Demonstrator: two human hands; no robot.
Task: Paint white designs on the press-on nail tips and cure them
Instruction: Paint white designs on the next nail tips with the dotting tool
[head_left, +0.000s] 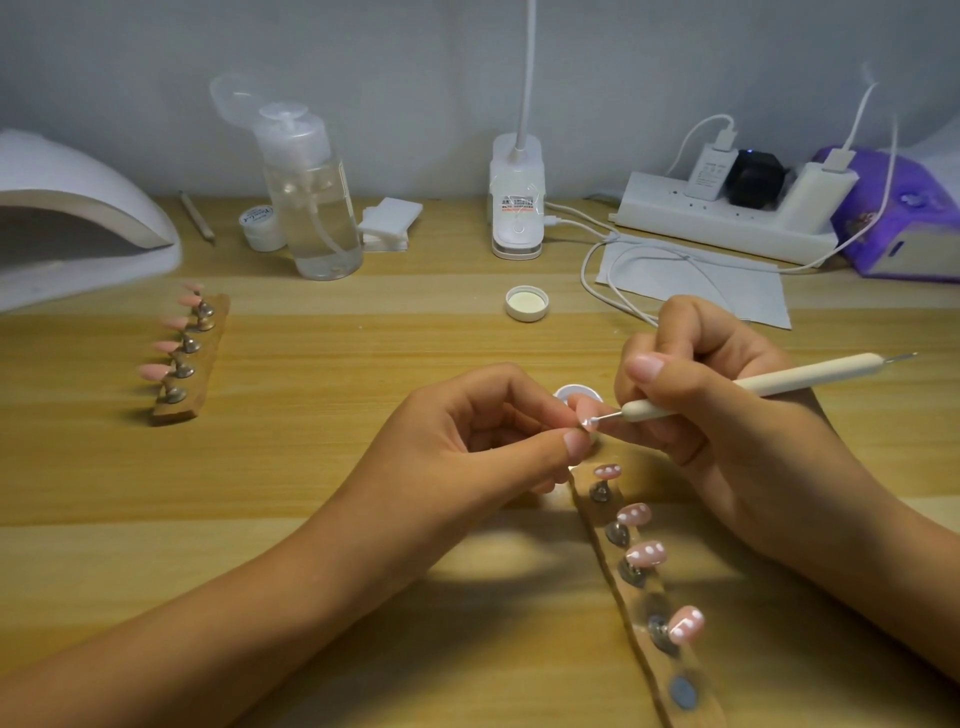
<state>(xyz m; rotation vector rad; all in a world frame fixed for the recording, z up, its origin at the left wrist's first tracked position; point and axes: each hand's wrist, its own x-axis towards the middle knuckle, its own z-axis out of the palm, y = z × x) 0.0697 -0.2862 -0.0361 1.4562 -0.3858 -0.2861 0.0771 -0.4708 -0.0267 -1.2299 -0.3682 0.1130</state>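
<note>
From the head camera I see the left hand pinching one pink nail tip between thumb and forefinger, lifted just above the table. The right hand curls round a dotting pen, a smooth cream barrel with a thin metal needle at each end. Its front ball seems to touch the glossy tip, though the spot is too small for me to be sure. A small round white pot sits just behind the fingers.

Below the hands lies a near holder strip of rough brown wood set with dull metal studs. Four dotted tips stand on it, almond-shaped, pink with white dots, and the stud nearest me is bare. Well to the left is a far holder strip carrying plain pink tips.

The table is pale wood with a straight grain, set against a flat grey wall. Along the back stand a domed white curing lamp, a clear pump bottle, a stack of square white pads, a white desk-lamp base, a power strip with plugs and a purple machine. A white cap lies upturned mid-table.
</note>
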